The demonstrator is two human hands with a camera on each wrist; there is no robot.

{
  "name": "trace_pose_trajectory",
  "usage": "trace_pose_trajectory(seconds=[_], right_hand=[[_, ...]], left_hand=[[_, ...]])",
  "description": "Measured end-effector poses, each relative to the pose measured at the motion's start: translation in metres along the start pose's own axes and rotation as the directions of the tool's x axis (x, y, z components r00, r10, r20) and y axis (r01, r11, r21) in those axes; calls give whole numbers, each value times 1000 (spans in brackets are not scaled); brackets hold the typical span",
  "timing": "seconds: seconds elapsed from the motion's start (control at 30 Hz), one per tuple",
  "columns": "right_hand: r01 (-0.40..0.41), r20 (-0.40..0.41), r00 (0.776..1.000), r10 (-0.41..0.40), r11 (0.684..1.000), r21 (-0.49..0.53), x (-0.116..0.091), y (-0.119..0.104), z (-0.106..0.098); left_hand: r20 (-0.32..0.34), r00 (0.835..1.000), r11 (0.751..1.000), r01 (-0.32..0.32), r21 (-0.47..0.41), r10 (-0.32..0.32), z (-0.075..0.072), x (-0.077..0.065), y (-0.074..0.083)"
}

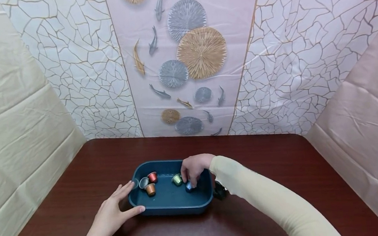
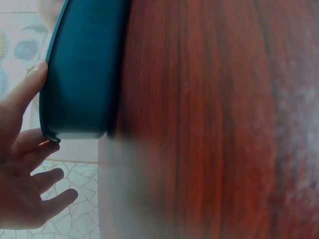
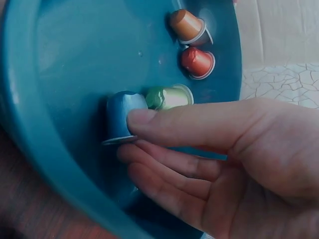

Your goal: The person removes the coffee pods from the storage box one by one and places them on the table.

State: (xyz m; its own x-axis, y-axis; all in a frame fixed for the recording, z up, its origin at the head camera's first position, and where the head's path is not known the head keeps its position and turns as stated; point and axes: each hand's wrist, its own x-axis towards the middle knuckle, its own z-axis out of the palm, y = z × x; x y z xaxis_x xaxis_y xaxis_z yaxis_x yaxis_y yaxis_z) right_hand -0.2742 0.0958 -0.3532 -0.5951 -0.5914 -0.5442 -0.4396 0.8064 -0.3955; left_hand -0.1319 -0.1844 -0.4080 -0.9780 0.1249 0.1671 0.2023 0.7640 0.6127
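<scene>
A blue coffee capsule [image 3: 122, 112] lies at the right side of a dark teal tray [image 1: 171, 210]. My right hand [image 1: 194, 168] reaches in over the far right rim and pinches this capsule between thumb and fingertips, as the right wrist view shows. Right beside it lies a green capsule [image 1: 177, 179]. A red capsule [image 1: 152, 177], an orange one [image 1: 151, 190] and one showing its silvery lid [image 1: 143, 182] cluster at the tray's left end. My left hand [image 1: 110, 212] rests against the left end, fingers spread, thumb [image 2: 31, 84] touching the near rim.
The tray stands on a dark red-brown wooden table [image 1: 265, 221]. Just right of the tray is a small black object [image 1: 220, 191], partly hidden by the right sleeve [image 1: 261, 183]. Patterned cloth [image 1: 186, 95] hangs behind the table, and plain cloth flanks both sides.
</scene>
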Motion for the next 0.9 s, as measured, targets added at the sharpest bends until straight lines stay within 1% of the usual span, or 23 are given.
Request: trace_pose_trajectory(seconds=[0.3,0.53,0.63,0.9], right_hand=[[-4,-2,1000,4,998,-57,0,0,3],[3,-23,1000,-6,990,-139,3,-3,6],[4,-23,1000,-7,991,-134,2,-4,4],[0,4,1000,0,999,-40,-7,-5,-5]], left_hand=[[-2,1000,1000,7,-3,-7,1,-1,0],[7,1000,1000,24,-7,-24,0,-2,1],[12,1000,1000,20,-9,-20,0,-2,2],[7,1000,1000,10,-8,-10,0,-3,2]])
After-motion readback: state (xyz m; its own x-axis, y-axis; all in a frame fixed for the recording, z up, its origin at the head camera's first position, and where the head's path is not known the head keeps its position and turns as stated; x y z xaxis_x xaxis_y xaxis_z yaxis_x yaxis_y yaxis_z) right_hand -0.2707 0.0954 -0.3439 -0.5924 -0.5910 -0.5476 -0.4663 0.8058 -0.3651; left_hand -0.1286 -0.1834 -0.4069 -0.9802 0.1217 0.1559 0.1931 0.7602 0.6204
